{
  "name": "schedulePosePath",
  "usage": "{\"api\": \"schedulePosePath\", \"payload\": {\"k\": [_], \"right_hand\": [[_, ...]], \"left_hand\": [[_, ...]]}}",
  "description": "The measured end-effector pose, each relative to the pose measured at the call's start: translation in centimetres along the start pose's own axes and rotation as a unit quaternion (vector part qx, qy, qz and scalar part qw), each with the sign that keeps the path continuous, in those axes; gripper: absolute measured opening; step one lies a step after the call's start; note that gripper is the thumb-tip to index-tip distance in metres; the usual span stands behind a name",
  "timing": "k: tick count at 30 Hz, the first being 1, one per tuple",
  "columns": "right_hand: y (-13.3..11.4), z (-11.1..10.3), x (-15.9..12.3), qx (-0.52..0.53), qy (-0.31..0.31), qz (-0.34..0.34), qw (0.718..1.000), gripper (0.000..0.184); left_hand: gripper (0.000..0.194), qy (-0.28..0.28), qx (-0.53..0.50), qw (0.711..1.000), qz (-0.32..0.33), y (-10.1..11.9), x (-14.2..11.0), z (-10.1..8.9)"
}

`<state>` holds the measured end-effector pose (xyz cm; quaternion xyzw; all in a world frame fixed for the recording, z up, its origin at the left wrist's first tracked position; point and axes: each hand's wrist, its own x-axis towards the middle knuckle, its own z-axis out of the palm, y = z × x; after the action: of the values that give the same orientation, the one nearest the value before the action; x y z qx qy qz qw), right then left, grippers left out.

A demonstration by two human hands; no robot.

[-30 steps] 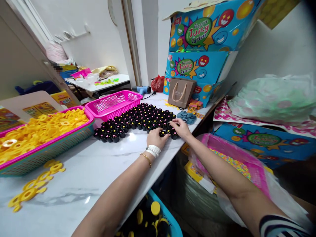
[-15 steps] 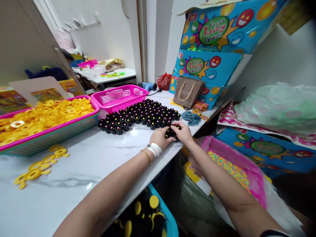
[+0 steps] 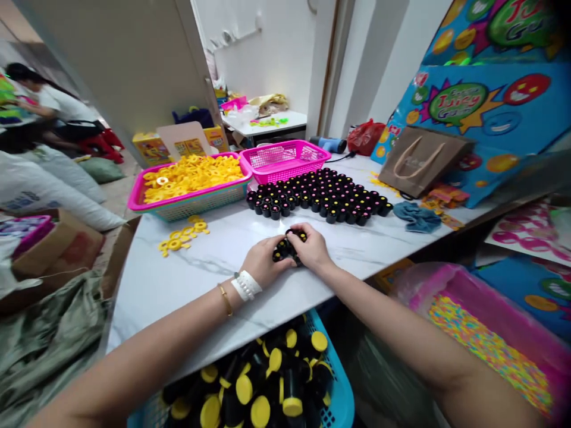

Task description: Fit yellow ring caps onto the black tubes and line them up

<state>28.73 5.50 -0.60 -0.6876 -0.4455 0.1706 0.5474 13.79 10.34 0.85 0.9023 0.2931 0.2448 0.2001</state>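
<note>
Near the front edge of the white marble counter (image 3: 196,285), the left hand (image 3: 262,261) and right hand (image 3: 313,249) curl narrowly around black tubes (image 3: 286,247) bunched between them, equally near both, long axes hidden.

"Juicy Gum" in a green oval on the blue carton (image 3: 459,102); same logo, cropped, on the carton above (image 3: 504,27).

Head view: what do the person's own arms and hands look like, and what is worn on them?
Both hands are bare, with no gloves. The left hand has a wide white wristband at the wrist and a thin gold bangle just above it on the forearm. The right hand and right forearm show no jewellery, and no sleeve shows on either arm.
</note>
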Motion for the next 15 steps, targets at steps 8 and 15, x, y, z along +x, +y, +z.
{"api": "schedulePosePath", "payload": {"k": [8,15], "right_hand": [[-2.9,6.0,-0.5,0.034,-0.093,-0.033,0.994,0.02],[-2.1,4.2,-0.4,0.148,-0.089,0.002,0.985,0.038]], "left_hand": [[0.059,0.066,0.019,0.994,-0.085,-3.1,-4.4,-4.1],[0.059,0.15,-0.12,0.973,-0.129,-4.1,-5.4,-4.8]]}}
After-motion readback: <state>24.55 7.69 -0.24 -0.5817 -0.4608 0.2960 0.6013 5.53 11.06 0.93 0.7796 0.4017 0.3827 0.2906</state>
